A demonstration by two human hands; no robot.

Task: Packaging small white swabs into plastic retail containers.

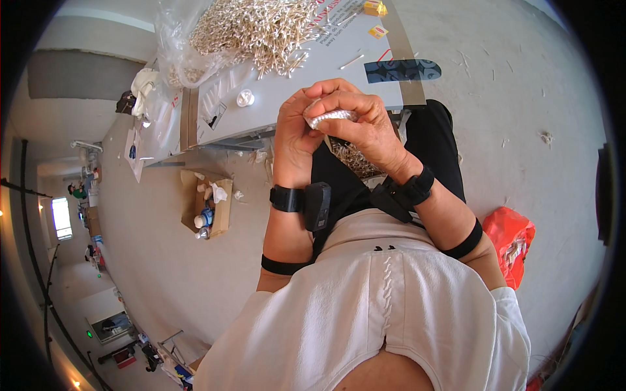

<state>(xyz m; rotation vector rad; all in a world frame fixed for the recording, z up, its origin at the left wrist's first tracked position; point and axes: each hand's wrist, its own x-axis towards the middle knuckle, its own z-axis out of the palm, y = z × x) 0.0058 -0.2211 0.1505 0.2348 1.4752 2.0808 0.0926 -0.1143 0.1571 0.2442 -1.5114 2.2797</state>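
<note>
Between my two hands, above the near edge of the table, is a tight bundle of cotton swabs (334,117) with white tips packed side by side. My left hand (295,127) closes round its left side. My right hand (370,124) curls over it from the right, thumb below and fingers above. The fingers hide much of the bundle. Beyond my hands, a large heap of loose cotton swabs (254,32) spills from a clear plastic bag (176,45) onto the table (319,68). A small round white-topped tub (245,98) stands left of my hands.
A dark patterned strip (402,70) lies at the table's right, with small yellow boxes (375,8) farther back. More swabs (354,158) lie below, between my legs. On the floor are an open cardboard box (225,212) with bottles and a red plastic bag (510,244).
</note>
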